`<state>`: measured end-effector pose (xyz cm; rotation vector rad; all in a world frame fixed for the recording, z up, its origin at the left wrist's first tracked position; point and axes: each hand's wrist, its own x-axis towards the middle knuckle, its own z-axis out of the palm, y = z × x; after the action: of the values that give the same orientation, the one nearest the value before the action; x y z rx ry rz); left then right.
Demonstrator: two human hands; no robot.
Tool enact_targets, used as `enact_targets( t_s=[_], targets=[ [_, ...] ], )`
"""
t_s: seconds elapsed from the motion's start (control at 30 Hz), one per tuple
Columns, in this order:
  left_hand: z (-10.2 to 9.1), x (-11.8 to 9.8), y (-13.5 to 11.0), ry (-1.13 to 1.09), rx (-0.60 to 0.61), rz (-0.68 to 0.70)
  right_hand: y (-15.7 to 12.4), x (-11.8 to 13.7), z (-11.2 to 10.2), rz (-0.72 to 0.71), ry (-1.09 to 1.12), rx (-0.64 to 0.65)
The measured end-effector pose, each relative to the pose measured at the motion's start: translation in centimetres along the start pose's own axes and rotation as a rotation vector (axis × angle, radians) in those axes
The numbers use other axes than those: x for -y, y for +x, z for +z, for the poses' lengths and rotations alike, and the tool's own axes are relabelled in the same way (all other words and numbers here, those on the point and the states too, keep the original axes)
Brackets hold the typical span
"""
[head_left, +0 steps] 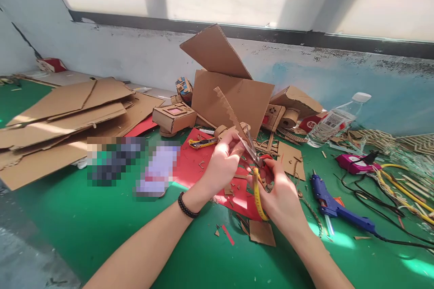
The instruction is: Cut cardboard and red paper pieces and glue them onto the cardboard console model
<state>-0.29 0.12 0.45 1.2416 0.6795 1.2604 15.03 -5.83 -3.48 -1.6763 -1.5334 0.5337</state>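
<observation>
My left hand (pixel 224 160) is closed in a pinch on a narrow cardboard strip (pixel 226 104). The strip stands up and away from my fingers, with a jagged, notched edge. In my right hand (pixel 280 187) is a pair of scissors (pixel 251 150), fingers wrapped round its red and yellow handle. The metal blades point toward my left fingers; whether they touch the strip I cannot tell. Beneath both hands lies a red sheet (pixel 190 167) strewn with cardboard scraps. A yellow utility knife (pixel 202 143) rests on it, left of my left hand.
Stacked cardboard sheets (pixel 68 117) fill the left side. A cardboard box model (pixel 174 117) and large upright cardboard panels (pixel 230 99) stand behind. To the right are a plastic bottle (pixel 330 122), a blue glue gun (pixel 334 205) and a magenta power strip (pixel 356 162) with tangled cables.
</observation>
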Motion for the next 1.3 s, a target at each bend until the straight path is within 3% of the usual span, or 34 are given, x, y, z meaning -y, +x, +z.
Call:
enact_targets(
  t_s=[0.57, 1.3],
  targets=[
    [0.06, -0.36, -0.19, 0.012, 0.032, -0.029, -0.13, 0.12, -0.08, 0.054, 0.05, 0.036],
    [0.02, -0.43, -0.11, -0.008, 0.002, -0.067, -0.14, -0.46, -0.56, 0.001, -0.084, 0.056]
  ],
)
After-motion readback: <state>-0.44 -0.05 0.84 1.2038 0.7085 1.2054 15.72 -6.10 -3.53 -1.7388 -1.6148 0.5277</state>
